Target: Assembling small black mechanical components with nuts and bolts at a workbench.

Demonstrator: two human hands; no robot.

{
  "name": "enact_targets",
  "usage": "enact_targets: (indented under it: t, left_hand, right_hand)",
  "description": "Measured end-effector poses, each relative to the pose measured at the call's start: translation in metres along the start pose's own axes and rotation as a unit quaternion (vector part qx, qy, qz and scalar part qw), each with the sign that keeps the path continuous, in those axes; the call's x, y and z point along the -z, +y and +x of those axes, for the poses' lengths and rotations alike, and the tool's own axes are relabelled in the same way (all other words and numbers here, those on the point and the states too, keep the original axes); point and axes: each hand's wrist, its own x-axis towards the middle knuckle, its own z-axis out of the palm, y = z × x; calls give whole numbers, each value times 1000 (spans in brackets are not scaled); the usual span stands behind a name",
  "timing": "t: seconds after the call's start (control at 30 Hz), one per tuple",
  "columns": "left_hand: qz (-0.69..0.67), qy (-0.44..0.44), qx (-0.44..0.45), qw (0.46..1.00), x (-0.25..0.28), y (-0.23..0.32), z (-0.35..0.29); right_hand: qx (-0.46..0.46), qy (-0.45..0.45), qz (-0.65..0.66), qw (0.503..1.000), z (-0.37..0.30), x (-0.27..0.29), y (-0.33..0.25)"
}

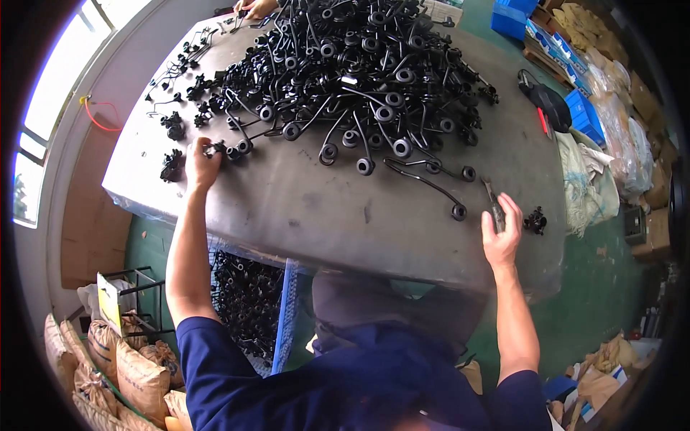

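Right hand (501,233), nearest: the slim grey tool (492,197) could slip, its fingers appearing only loosely curled around it; forearm extended forward. Left hand (203,167), farther: the small dark part (214,149) pinched in its fingers could snag on the heaped black bent-wire parts (363,75) beyond, given crowding; arm outstretched over the grey worktop (323,237).

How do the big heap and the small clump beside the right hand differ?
The heap is far larger than the clump. The heap shows long bent rods; the clump shows none. The heap lies toward the table's far side, the clump near its right edge. Both are black.
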Motion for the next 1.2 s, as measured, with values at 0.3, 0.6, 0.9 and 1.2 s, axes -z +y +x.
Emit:
enact_targets:
  t: [0.3,0.6,0.9,1.2]
  left_hand:
    - [-182,-34,60,981,17,55,-108]
    - [-319,-144,-14,937,26,201,-160]
    - [-340,-194,-319,863,-8,351,-195]
    - [-351,-280,-287,846,-23,376,-213]
  right_hand:
    - [52,-168,-8,984,35,-39,-37]
    - [-64,-169,-70,981,-12,14,-63]
    - [-192,-157,310,918,3,31,-93]
    - [-199,-159,465,848,-10,36,-66]
